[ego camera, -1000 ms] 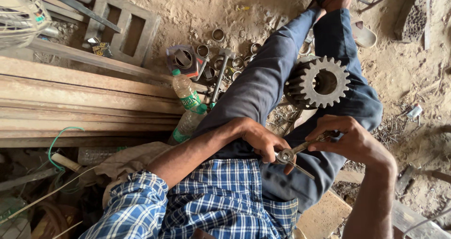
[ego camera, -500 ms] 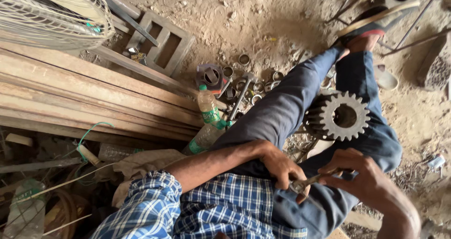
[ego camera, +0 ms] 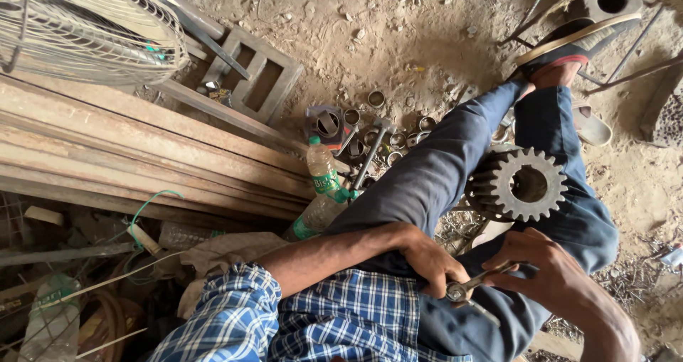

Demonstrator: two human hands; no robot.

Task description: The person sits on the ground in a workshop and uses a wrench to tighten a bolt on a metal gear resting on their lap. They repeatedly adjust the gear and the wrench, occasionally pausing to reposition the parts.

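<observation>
left hand [ego camera: 434, 262] fingers closed on small round part [ego camera: 455, 291] over lap | right hand [ego camera: 551, 269] fingers grip wrench [ego camera: 491, 273] on that part | gear [ego camera: 526, 185] rests on leg

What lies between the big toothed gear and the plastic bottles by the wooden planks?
In the head view, the person's trouser leg crosses between the gear and the bottles; a hammer also lies there beside the bottles.

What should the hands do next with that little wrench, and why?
Probably turn the wrench a little. The right hand grips its handle, and its round end sits on a small metal piece pinched by the left hand over the lap, so a short swing looks like the natural next move.
</observation>
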